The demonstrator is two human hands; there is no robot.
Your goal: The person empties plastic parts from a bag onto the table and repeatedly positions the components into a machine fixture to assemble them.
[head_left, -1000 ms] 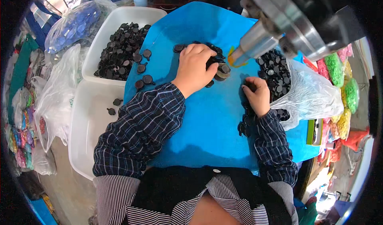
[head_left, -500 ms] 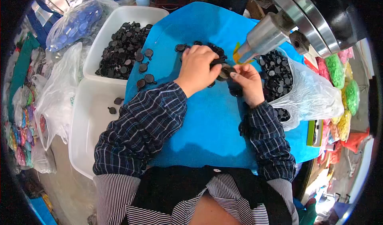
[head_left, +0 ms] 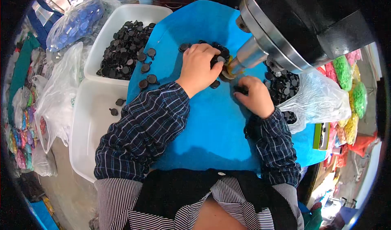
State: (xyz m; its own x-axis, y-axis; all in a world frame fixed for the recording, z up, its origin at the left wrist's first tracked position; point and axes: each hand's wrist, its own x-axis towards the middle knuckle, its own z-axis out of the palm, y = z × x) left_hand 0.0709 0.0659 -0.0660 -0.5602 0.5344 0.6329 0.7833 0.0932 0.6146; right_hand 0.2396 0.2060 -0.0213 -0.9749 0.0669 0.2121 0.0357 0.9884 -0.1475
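Observation:
My left hand [head_left: 197, 71] lies over the blue cloth with fingers curled. A small black round cap [head_left: 220, 59] shows between its thumb and index finger, beside a pile of similar pieces. Close to that thumb, the metal press head [head_left: 250, 52] has come down, with a yellowish piece [head_left: 233, 67] around its tip; the spot right under the tip is partly hidden. My right hand [head_left: 257, 96] is closed just right of and below the tip, with a black cap [head_left: 241, 90] between thumb and fingers.
A white bin [head_left: 90, 63] of black caps stands left, with a second white bin [head_left: 77, 148] holding a few below it. Several loose caps [head_left: 151, 53] lie on the blue cloth [head_left: 203, 128]. At right sits a plastic bag [head_left: 321, 99] of black caps.
The press head has lowered and swung left toward my left hand. My right hand has moved down, away from the left thumb, and now grips a black cap.

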